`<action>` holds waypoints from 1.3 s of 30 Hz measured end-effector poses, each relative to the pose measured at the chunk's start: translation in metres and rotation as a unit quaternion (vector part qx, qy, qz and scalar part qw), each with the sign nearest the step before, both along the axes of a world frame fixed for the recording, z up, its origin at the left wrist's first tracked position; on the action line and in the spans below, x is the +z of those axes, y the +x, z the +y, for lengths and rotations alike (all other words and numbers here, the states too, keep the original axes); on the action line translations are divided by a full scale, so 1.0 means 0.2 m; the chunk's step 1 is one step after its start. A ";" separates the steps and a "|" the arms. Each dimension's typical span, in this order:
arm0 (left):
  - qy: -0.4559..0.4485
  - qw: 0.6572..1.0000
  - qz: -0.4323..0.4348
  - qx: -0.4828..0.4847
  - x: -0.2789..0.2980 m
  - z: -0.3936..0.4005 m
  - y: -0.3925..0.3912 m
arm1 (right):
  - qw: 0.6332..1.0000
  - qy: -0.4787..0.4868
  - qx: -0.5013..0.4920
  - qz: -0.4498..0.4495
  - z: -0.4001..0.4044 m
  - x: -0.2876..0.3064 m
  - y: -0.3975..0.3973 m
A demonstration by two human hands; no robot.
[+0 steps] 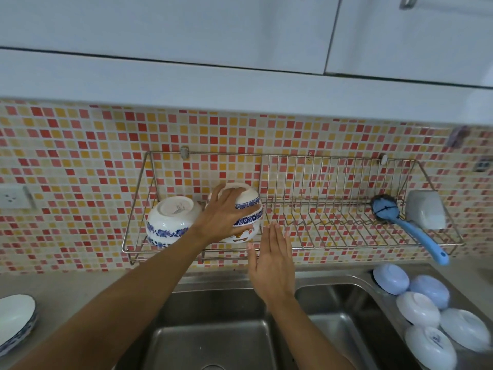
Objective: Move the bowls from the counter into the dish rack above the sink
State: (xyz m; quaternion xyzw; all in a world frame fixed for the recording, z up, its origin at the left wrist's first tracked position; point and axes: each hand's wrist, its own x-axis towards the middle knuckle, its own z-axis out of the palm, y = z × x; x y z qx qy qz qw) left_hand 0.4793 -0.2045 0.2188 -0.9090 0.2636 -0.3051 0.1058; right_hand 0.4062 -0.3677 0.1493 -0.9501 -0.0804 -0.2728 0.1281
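Observation:
A wire dish rack (333, 237) hangs on the tiled wall above the sink. In its left end a stack of upturned white bowls with blue floral rims (170, 218) rests. Beside it stands a second upturned stack of blue-rimmed bowls (249, 204), and my left hand (222, 213) lies over its top and front, gripping it. Just below the rack's front rail my right hand (272, 259) is held flat with fingers extended, holding nothing. Several upturned white and pale blue bowls (426, 309) sit on the counter at the right of the sink.
A blue dish brush (405, 225) and a grey cup (425, 209) lie in the rack's right end. A double steel sink (213, 335) is below. A stack of plates (14, 323) sits on the left counter. White cabinets (240, 36) overhang above.

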 end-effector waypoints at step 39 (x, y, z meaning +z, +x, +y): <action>-0.247 0.951 0.119 0.145 -0.20 0.55 -0.48 | 0.992 -0.036 0.118 0.026 0.13 0.06 0.01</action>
